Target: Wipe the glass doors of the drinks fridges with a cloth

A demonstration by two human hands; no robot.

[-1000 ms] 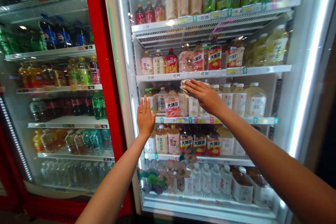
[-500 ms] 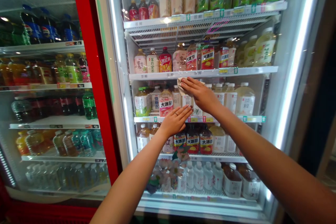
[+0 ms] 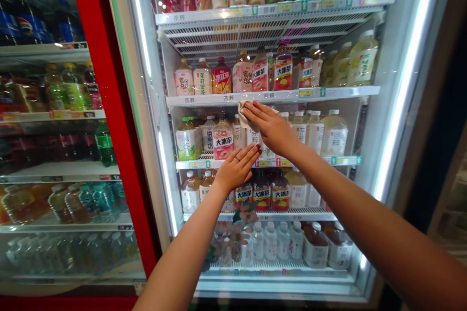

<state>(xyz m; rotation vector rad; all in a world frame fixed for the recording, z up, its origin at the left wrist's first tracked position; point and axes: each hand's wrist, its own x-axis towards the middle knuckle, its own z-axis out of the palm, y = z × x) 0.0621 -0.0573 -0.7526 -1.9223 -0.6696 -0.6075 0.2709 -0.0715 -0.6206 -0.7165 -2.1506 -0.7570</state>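
Right hand (image 3: 272,131) presses a soft, light cloth (image 3: 245,112) against the glass door (image 3: 146,82); hold it by its bunched edge. Left hand (image 3: 237,167) lies open, grasping nothing.

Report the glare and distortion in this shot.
Head view: the LED strip on the glass door flares white; wide-angle distortion leans the red door frame and tilts the shelf edge; the bottle labels stay fairly sharp behind faint reflections.

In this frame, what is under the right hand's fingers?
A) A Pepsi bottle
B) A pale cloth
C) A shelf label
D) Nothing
B: a pale cloth shows bunched beneath the fingertips of the right hand.
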